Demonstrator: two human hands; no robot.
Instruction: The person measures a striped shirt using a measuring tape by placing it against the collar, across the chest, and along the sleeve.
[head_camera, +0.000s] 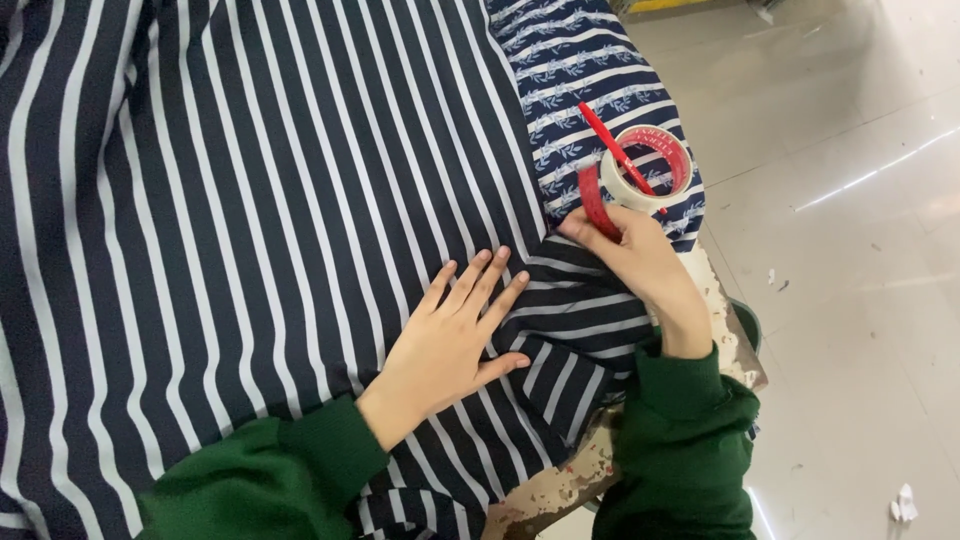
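Observation:
My left hand (455, 335) lies flat, fingers spread, on a dark navy cloth with white stripes (250, 200) spread over the table. My right hand (640, 265) is closed on a roll of red tape (640, 170) at the cloth's right edge, with a strip of the red tape between its fingers. A red pen or pencil (615, 150) lies across the top of the roll. Both arms wear dark green sleeves.
A second navy cloth with a white leafy stripe pattern (580, 70) lies under the roll at the upper right. The worn, paint-flecked table edge (560, 485) shows below. A grey tiled floor (850, 250) lies to the right, with a scrap of white paper (902, 505) on it.

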